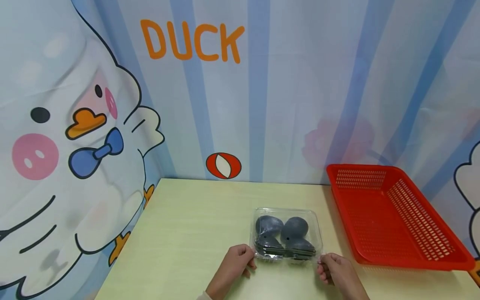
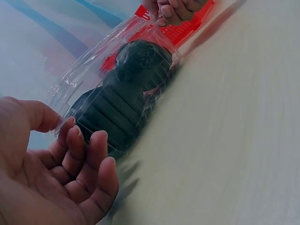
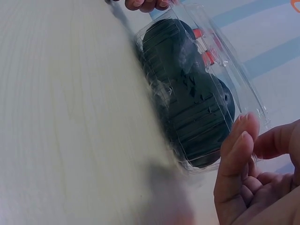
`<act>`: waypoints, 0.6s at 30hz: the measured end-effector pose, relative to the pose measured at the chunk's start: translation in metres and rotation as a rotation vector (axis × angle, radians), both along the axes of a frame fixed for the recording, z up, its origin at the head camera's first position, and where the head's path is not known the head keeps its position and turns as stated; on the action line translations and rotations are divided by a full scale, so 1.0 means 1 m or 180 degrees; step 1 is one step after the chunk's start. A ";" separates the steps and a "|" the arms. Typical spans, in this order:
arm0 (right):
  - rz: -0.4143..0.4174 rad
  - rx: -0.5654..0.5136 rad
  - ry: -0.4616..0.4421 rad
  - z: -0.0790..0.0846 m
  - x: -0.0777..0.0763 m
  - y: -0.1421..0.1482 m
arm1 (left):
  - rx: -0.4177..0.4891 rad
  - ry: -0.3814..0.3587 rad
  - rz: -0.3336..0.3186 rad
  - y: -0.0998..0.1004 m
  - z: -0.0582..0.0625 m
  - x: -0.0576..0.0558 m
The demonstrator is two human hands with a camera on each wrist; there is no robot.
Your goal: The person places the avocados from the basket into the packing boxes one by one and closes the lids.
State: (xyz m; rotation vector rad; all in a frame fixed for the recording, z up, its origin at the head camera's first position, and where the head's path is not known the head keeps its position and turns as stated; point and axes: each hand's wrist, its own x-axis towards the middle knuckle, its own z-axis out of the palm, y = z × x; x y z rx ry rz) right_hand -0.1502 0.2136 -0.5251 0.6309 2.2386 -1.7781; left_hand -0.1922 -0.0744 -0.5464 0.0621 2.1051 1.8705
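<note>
A clear plastic clamshell box [image 1: 286, 211] lies on the table, its lid over the base. Through it show dark grey, rounded pieces [image 1: 294, 227] in two side-by-side groups, with thin layered edges toward the front and a small hole in some. At the front left corner, my left hand [image 1: 233, 266] pinches the plastic rim between thumb and forefinger; its other fingers curl loosely beneath. My right hand [image 1: 339, 273] pinches the rim at the front right corner. Both wrist views show the fingertips at the lid's edge and the dark pieces inside the box.
A red perforated plastic basket [image 1: 345, 221] stands on the right of the pale wooden-looking table [image 1: 195, 225]. Behind and to the left hangs a printed curtain [image 1: 285, 83] with duck pictures and the word DUCK.
</note>
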 end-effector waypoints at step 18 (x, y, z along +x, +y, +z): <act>0.0033 -0.0097 -0.0075 0.001 -0.001 0.005 | 0.0240 0.0089 0.0145 0.005 0.001 0.001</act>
